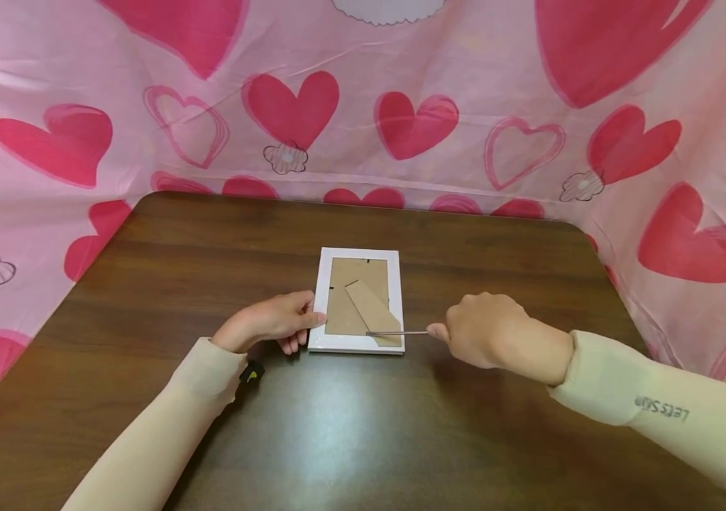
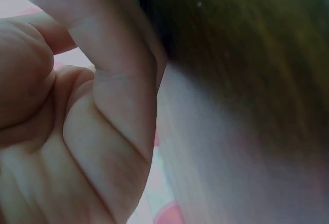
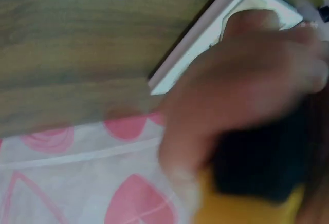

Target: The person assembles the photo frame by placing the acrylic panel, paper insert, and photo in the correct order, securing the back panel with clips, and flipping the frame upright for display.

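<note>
A white picture frame (image 1: 394, 284) lies face down on the table, its brown backing board (image 1: 343, 319) and slanted cardboard stand leg (image 1: 372, 305) facing up. My left hand (image 1: 279, 319) grips the frame's left edge, thumb on the white border and the other fingers low at the side. In my right hand (image 1: 497, 330) is a screwdriver (image 1: 404, 333), its thin metal shaft pointing left. The tip reaches the lower end of the stand leg; whether it touches cannot be made out. The right wrist view shows a black and yellow handle (image 3: 257, 162) in the blurred fist.
The dark wooden table (image 1: 222, 241) has rounded far corners. Pink cloth (image 1: 350, 64) printed with hearts hangs behind it and along both sides. Small black tabs (image 1: 332, 288) stand at the edges of the backing board.
</note>
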